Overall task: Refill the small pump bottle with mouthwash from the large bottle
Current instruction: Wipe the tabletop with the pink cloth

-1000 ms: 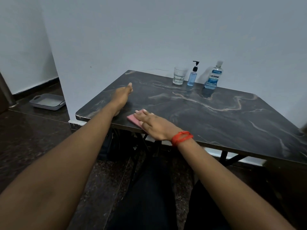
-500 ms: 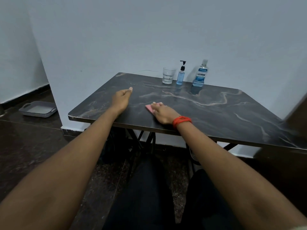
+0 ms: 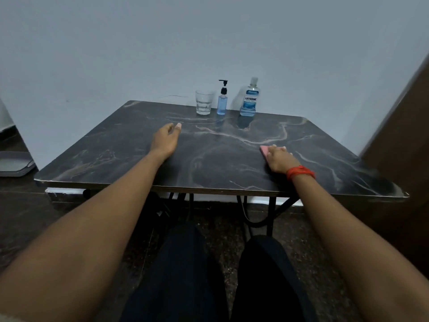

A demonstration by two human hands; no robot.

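The right hand (image 3: 279,159) presses flat on a pink cloth (image 3: 264,151) on the dark marbled surface (image 3: 220,159), the left hand (image 3: 166,140) rests loosely open (holding nothing), and the small blue pump bottle (image 3: 222,101) stands between a clear glass tumbler (image 3: 203,102) and the large blue mouthwash bottle (image 3: 249,98) at the far edge.

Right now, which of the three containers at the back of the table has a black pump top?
The small pump bottle, standing between the empty glass and the large Listerine bottle, which has a clear cap.
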